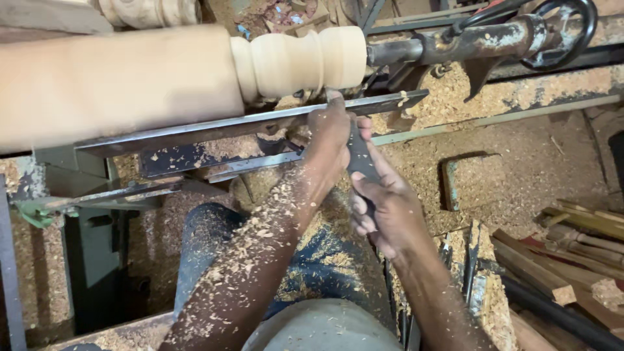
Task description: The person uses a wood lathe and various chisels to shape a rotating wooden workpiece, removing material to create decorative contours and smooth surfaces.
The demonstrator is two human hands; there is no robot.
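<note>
I'm looking down at a pale wooden post [195,78] lying across the top of the view on the lathe. Its left stretch is a smooth, blurred cylinder; its right end is cut into rounded beads and grooves, and a rusty metal spindle [468,42] meets that end. Just below the post runs a long steel rest bar [227,127]. My left hand [328,140] sits on that bar, fingers curled down around a dark chisel [357,153], fingertips close under the beaded end of the post. My right hand [383,211] is further from the post, closed tight around the chisel's handle. Both fists are clamped on the same tool, one just behind the other. Wood shavings [520,175] blanket the bench right of the hands and cling to my left forearm. Spare tools [578,240] lie well right of the post.
</note>
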